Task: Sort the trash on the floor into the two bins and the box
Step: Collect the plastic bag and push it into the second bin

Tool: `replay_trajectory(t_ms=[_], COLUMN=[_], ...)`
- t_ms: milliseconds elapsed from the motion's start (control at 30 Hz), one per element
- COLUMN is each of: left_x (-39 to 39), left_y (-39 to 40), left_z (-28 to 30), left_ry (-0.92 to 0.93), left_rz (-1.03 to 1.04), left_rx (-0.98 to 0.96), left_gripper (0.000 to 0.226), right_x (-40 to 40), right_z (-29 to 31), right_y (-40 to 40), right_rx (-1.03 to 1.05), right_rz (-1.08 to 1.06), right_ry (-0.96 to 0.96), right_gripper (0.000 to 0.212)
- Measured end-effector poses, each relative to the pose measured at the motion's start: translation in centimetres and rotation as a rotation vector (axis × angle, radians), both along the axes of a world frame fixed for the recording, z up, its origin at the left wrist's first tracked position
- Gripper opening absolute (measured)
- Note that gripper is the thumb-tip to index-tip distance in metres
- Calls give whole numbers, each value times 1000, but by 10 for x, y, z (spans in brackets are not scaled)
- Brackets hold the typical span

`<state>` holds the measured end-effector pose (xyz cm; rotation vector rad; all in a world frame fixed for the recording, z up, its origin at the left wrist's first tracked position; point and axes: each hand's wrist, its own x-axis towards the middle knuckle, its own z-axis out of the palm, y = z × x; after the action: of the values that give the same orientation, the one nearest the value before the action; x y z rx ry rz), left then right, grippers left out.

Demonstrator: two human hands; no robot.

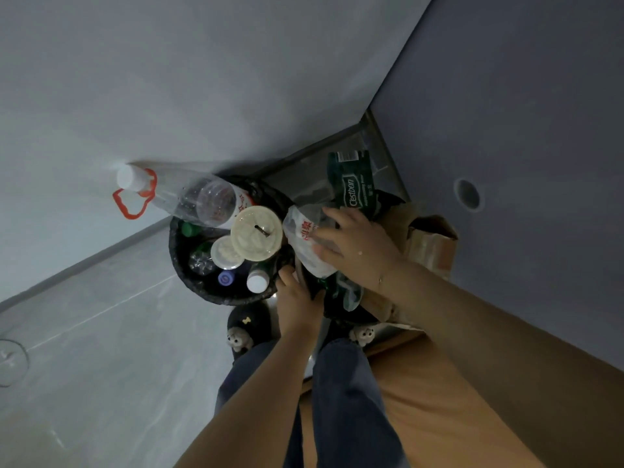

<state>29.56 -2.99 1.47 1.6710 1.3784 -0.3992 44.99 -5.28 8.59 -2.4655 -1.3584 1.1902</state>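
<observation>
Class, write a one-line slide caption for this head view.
Right hand presses plastic wrappers into a bin beside a black bin full of bottles; left hand grips its rim.

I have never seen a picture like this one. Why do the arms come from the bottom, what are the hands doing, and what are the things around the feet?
No machine here: a person wears a camera on the head, looking down, so the arms rise from the bottom edge. The right hand presses on a crumpled clear plastic wrapper with red print. The left hand reaches below it; what it grips is hidden. Left of the hands stands a black bin full of bottles and round lids, with a large clear bottle lying across its rim. Behind the right hand are green Cestbon packaging and a cardboard box. The dark slippers are the person's own.
</observation>
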Motion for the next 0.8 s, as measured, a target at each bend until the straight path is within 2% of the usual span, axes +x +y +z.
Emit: replay_trajectory(t_ms=[67, 200, 333, 400, 467, 567, 700, 767, 800], left_x=[0, -2, -20, -30, -35, -28, -9, -4, -1], left_y=[1, 3, -4, -6, -7, -4, 3, 5, 5], left_z=[-9, -12, -2, -1, -1, -3, -9, -12, -11], left_ry=[20, 1, -31, -31, -41, -124, -219, -227, -223], left_rz=[-14, 2, 25, -14, -72, -113, -138, -160, -168], left_rx=[-34, -43, -5, 28, 75, 158, 231, 224, 201], left_gripper=[52, 27, 25, 25, 22, 20, 18, 20, 21], right_x=[9, 9, 4, -5, -15, -16, -5, 3, 5], right_z=[-12, -10, 0, 3, 1, 1, 5, 7, 9], right_y=[1, -11, -29, -35, -44, -56, -63, -65, -65], right_rx=[-58, -6, 110, 155, 200, 185, 137, 112, 117], right_rz=[65, 158, -61, -61, -24, -9, 34, -67, -157], right_ry=[-1, -134, 2, 34, -34, -131, -150, -182, -209], right_gripper=[37, 33, 42, 51, 49, 31, 19, 17, 23])
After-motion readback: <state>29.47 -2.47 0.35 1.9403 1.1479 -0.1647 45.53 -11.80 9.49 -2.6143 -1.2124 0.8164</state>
